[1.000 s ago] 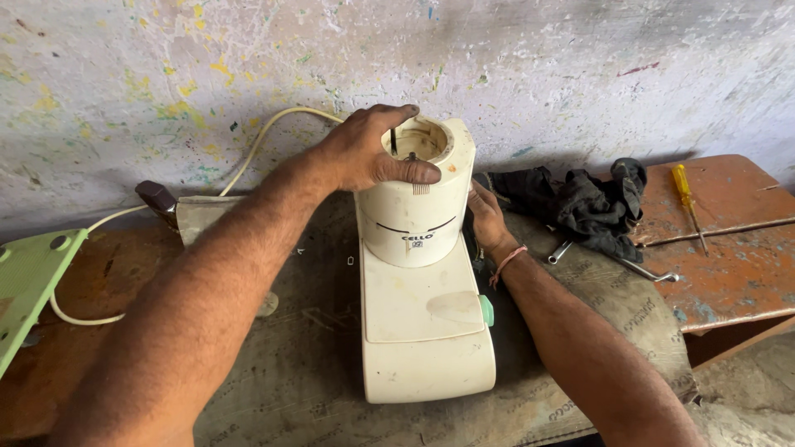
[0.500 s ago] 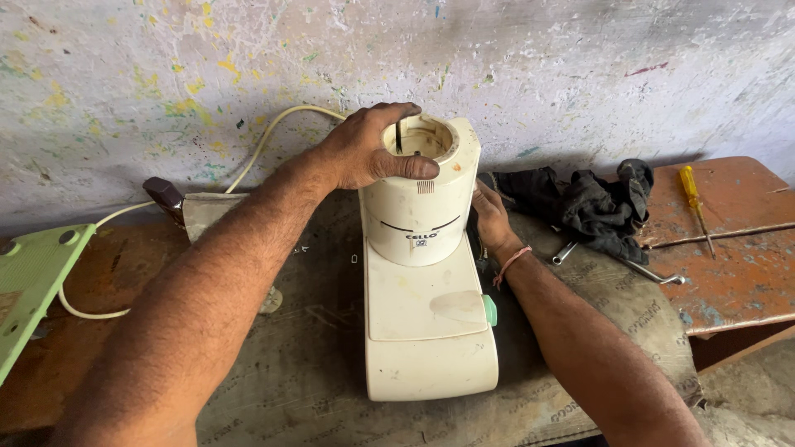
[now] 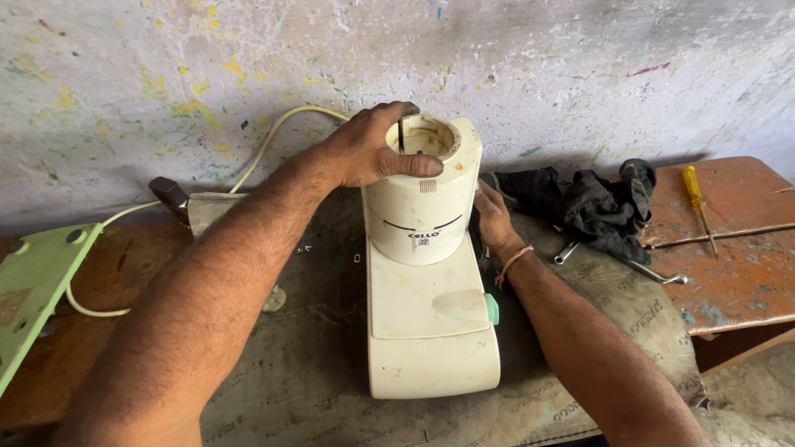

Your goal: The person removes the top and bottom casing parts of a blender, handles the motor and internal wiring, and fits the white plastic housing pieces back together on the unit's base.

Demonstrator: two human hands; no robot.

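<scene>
Left hand [image 3: 374, 153], one: laid over the rim of the cream mixer-grinder base [image 3: 426, 265], thumb pressed across the top edge, fingers curled on the far side in a grip. Right hand [image 3: 492, 217], one: set flat against the right side of the round housing; whether its fingers are closed cannot be told. Mixer-grinder base, one: stood on a sacking cloth [image 3: 331, 364] spread on the bench [image 3: 729, 281]. Power cord [image 3: 273, 136], one, cream. Black rag [image 3: 592, 207], one. Yellow-handled screwdriver [image 3: 694, 192], one. Spanner [image 3: 654, 273], one. Green plate [image 3: 33, 290], one, at the left edge.
</scene>
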